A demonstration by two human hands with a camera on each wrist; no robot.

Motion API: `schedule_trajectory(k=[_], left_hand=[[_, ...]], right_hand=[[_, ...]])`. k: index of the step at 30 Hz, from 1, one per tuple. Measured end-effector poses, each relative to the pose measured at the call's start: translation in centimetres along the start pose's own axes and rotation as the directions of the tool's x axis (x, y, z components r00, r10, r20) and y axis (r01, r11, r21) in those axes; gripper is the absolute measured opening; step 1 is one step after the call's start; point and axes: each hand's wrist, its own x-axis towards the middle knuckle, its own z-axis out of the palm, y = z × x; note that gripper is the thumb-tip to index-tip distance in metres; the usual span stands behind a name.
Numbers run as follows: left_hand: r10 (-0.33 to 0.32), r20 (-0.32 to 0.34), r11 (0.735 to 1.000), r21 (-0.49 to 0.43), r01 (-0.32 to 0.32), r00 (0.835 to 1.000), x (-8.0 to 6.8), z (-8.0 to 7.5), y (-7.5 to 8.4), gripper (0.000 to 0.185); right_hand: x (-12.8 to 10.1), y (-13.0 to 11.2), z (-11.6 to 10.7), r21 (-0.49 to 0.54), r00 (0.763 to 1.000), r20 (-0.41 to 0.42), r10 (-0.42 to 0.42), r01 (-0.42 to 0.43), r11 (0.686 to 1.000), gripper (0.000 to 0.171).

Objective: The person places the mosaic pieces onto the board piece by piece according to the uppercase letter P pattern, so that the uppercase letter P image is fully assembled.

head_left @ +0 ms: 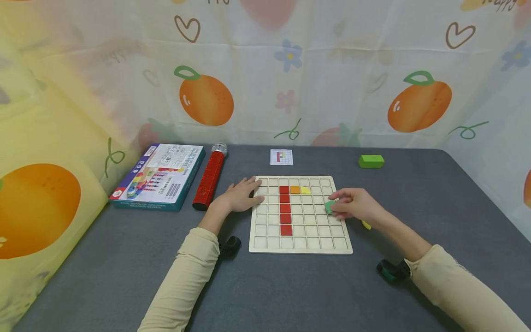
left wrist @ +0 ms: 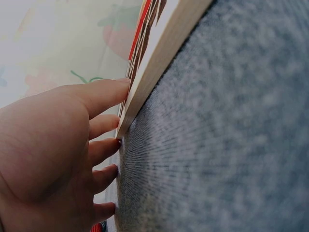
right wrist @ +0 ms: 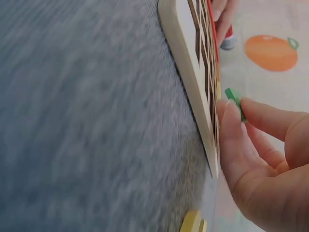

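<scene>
A pale wooden grid board (head_left: 307, 243) lies on the dark grey table, with a column of several red square tiles (head_left: 285, 209) in its cells. An orange tile (head_left: 295, 190) and a yellow tile (head_left: 305, 190) continue the top of that column to the right. My right hand (head_left: 354, 204) pinches a green tile (head_left: 329, 207) between thumb and fingers over the board's right side; the right wrist view shows the green tile (right wrist: 235, 102) tilted at the fingertips. At the board's left edge rests my left hand (head_left: 242, 196), fingers spread, thumb on the rim.
Near my right wrist lies a yellow piece (head_left: 366, 225), partly hidden. A green block (head_left: 371, 161) stands at the back right. Behind the board is a small card (head_left: 281, 157) with a coloured grid pattern. To the left lie a red glittery microphone (head_left: 210, 177) and a flat printed box (head_left: 166, 170).
</scene>
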Motion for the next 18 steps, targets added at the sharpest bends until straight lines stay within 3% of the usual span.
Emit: schedule_trajectory(k=[11,18], left_hand=[[-0.001,0.002,1.0,0.003,0.001,1.0,-0.1,0.0,0.0,0.067],[0.001,0.002,1.0,0.002,-0.002,1.0,-0.1,-0.1,0.1,0.067]], right_hand=[[1.6,-0.7,1.7,-0.022,1.0,-0.001,0.023,-0.023,0.999,0.036],[2.4,-1.0,2.2,0.039,0.999,0.028,0.022,-0.023,0.999,0.036]])
